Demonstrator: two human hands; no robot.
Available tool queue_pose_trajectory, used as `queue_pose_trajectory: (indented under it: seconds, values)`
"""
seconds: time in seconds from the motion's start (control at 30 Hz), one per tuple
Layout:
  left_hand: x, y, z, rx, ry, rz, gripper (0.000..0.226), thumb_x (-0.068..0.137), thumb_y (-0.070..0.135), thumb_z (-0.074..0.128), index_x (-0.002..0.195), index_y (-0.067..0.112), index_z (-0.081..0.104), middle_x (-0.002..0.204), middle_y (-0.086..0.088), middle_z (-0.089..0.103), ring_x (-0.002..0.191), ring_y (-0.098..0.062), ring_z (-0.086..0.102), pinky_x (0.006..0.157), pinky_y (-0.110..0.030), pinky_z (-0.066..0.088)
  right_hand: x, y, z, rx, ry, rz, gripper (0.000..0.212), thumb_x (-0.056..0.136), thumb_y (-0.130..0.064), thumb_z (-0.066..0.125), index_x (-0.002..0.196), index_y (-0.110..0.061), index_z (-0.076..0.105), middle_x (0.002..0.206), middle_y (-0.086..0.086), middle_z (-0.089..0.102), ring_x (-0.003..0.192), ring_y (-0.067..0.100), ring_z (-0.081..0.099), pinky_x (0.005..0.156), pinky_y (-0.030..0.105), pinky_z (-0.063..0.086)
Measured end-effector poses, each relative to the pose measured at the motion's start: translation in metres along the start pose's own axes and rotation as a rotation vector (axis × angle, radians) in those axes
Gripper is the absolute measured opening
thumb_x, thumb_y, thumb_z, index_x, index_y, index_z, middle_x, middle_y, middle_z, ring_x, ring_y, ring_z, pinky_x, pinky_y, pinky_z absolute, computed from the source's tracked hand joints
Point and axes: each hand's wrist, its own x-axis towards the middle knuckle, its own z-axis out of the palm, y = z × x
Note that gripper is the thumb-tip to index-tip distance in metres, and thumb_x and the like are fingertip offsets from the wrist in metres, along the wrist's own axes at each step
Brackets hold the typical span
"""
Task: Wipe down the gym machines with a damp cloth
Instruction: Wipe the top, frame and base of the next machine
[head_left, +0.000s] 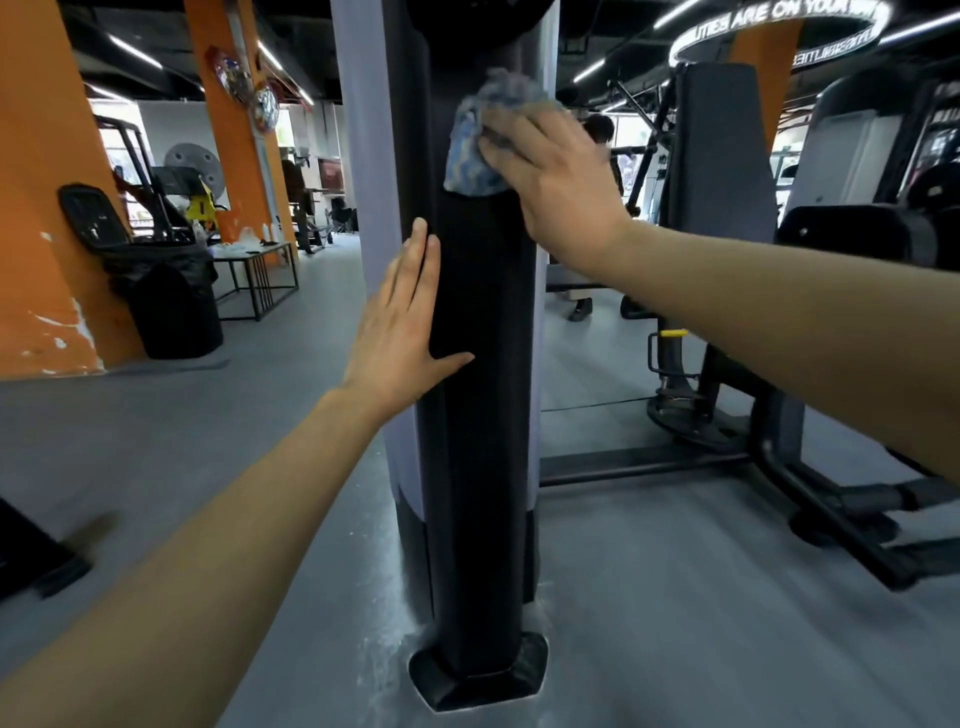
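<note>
Pressing blue cloth (475, 150) on upper machine column (483, 415), R hand (550, 176) fingers straight; L hand (405, 317) flat, fingers spread, bracing lower down; risk: bunched cloth may slip from under palm w/o grip.

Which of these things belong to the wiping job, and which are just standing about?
In the job:
black machine column
blue cloth on it
right hand pressing the cloth
left hand flat against the column

Just about:
black bin
small table
orange pillar
lit ring sign overhead
</note>
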Motion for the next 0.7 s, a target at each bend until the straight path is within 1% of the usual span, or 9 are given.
queue_pose_trajectory:
  seconds: [0.1,0.17,0.23,0.3,0.37,0.47,0.53,0.63,0.7]
  values:
    - [-0.003,-0.002,0.004,0.003,0.006,0.024,0.139,0.079,0.049,0.091,0.171,0.013,-0.007,0.179,-0.002,-0.018,0.166,-0.024,0.000,0.133,-0.044,0.017,-0.013,-0.028,0.000,0.101,-0.021,0.188,0.037,0.095,0.003,0.057,0.131,-0.003,0.068,0.135,0.011,0.066,0.118,0.037,0.062,0.094,0.040,0.057]
    - [-0.008,-0.005,0.006,0.016,-0.002,0.041,0.139,0.079,0.049,0.090,0.171,0.013,-0.007,0.179,-0.002,-0.018,0.166,-0.025,0.003,0.132,-0.048,0.024,-0.037,-0.048,-0.001,0.150,-0.066,0.232,0.037,0.093,0.004,0.056,0.128,-0.003,0.068,0.130,0.012,0.067,0.111,0.037,0.062,0.094,0.041,0.056]
    - [-0.014,-0.008,0.007,0.023,-0.024,0.053,0.139,0.079,0.049,0.091,0.171,0.013,-0.008,0.178,-0.002,-0.019,0.166,-0.026,0.004,0.130,-0.051,0.028,-0.068,-0.067,-0.001,0.165,-0.137,0.167,0.037,0.091,0.005,0.052,0.125,-0.001,0.066,0.125,0.015,0.066,0.104,0.039,0.061,0.091,0.045,0.054]
    - [-0.020,-0.009,0.009,0.029,-0.050,0.064,0.139,0.079,0.047,0.090,0.170,0.014,-0.010,0.178,-0.003,-0.020,0.166,-0.026,0.003,0.130,-0.052,0.029,-0.101,-0.079,0.001,0.198,-0.232,0.077,0.038,0.091,0.005,0.048,0.125,-0.001,0.065,0.124,0.016,0.064,0.104,0.039,0.058,0.084,0.047,0.055]
    - [-0.025,-0.010,0.010,0.043,-0.060,0.073,0.135,0.082,0.046,0.087,0.170,0.012,-0.009,0.178,-0.005,-0.019,0.166,-0.027,0.001,0.130,-0.051,0.029,-0.123,-0.081,-0.002,0.217,-0.324,-0.028,0.034,0.088,0.005,0.057,0.120,-0.002,0.065,0.121,0.015,0.063,0.104,0.037,0.057,0.080,0.045,0.055]
    - [-0.031,-0.010,0.013,0.061,-0.055,0.099,0.121,0.088,0.041,0.078,0.170,0.008,-0.004,0.179,-0.010,-0.016,0.166,-0.028,-0.001,0.132,-0.047,0.023,-0.112,-0.067,-0.012,0.217,-0.358,-0.208,0.029,0.082,0.003,0.066,0.110,-0.003,0.066,0.112,0.016,0.063,0.103,0.036,0.054,0.091,0.041,0.042]
    - [-0.035,-0.007,0.016,0.069,-0.045,0.115,0.114,0.091,0.039,0.074,0.170,0.007,-0.001,0.179,-0.012,-0.013,0.166,-0.030,0.000,0.132,-0.047,0.020,-0.088,-0.053,-0.016,0.173,-0.352,-0.238,0.024,0.083,-0.001,0.063,0.107,-0.003,0.066,0.111,0.018,0.061,0.102,0.038,0.056,0.088,0.043,0.038]
    - [-0.038,-0.003,0.022,0.077,-0.034,0.121,0.108,0.092,0.039,0.071,0.170,0.006,0.003,0.179,-0.013,-0.012,0.166,-0.031,-0.002,0.132,-0.047,0.020,-0.056,-0.042,-0.014,0.147,-0.238,-0.024,0.024,0.083,0.002,0.053,0.104,-0.003,0.063,0.109,0.019,0.062,0.098,0.039,0.058,0.080,0.046,0.044]
    - [-0.039,-0.003,0.026,0.079,-0.025,0.123,0.106,0.094,0.039,0.069,0.170,0.005,0.004,0.179,-0.013,-0.012,0.166,-0.030,-0.002,0.132,-0.047,0.021,-0.053,-0.048,-0.011,0.207,-0.152,0.146,0.028,0.084,0.006,0.048,0.104,-0.003,0.065,0.111,0.018,0.064,0.107,0.035,0.054,0.090,0.041,0.050]
